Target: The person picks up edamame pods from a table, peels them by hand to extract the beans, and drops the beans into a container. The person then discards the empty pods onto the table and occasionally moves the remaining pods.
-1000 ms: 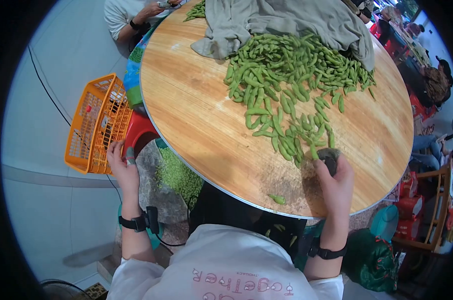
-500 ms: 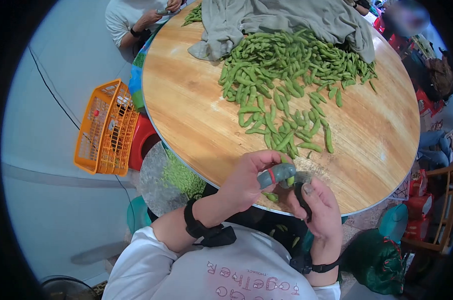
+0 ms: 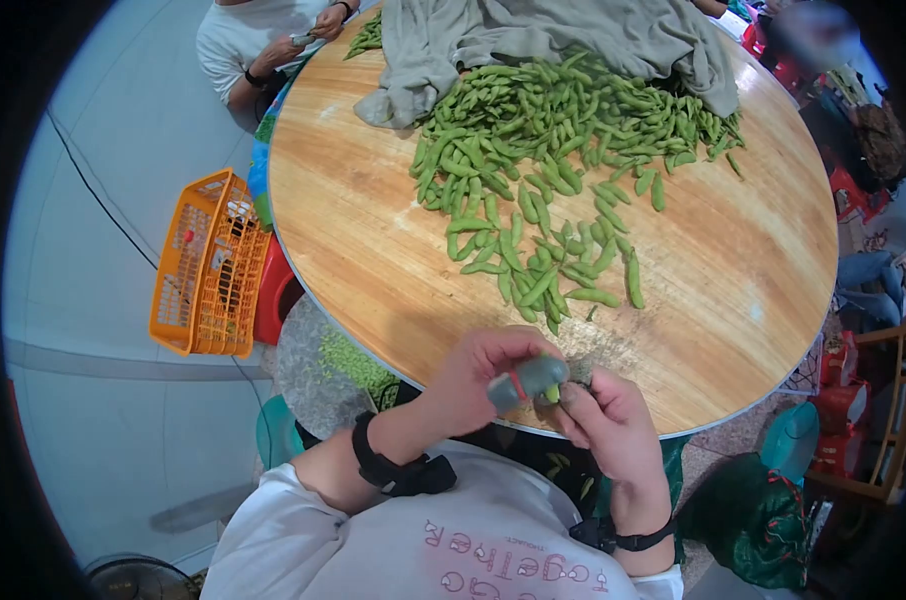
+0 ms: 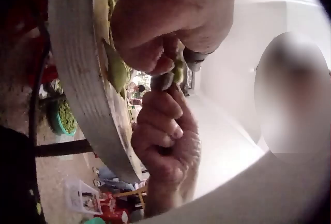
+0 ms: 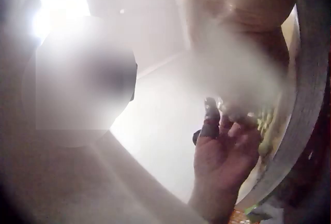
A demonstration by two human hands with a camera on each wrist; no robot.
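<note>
Both hands meet over the near edge of the round wooden table [image 3: 373, 240]. The left hand [image 3: 478, 378] pinches a green pod [image 3: 552, 393]; a grey cover with a red band wraps its thumb. Against the pod's other end, the right hand [image 3: 605, 408] holds its curled fingers, a dark cover at the fingertips. In the left wrist view the pod [image 4: 178, 73] shows between the left hand [image 4: 170, 17] and the right hand [image 4: 168, 141]. Blur hides much of the right wrist view, where the left hand [image 5: 225, 157] appears. A pile of pods [image 3: 533, 110] lies farther back.
A grey cloth [image 3: 573, 35] partly covers the pile. Left of the table are an orange basket [image 3: 203, 270], a red stool [image 3: 276, 290] and shelled green beans [image 3: 348, 362] in a container below the edge. Another person [image 3: 243, 50] sits at the far left; a green bag [image 3: 748, 520] stands right.
The left hand has come from beside the table, above the shelled beans, to the right hand and now grips a pod with it. Both hands have since shifted slightly left and down.
</note>
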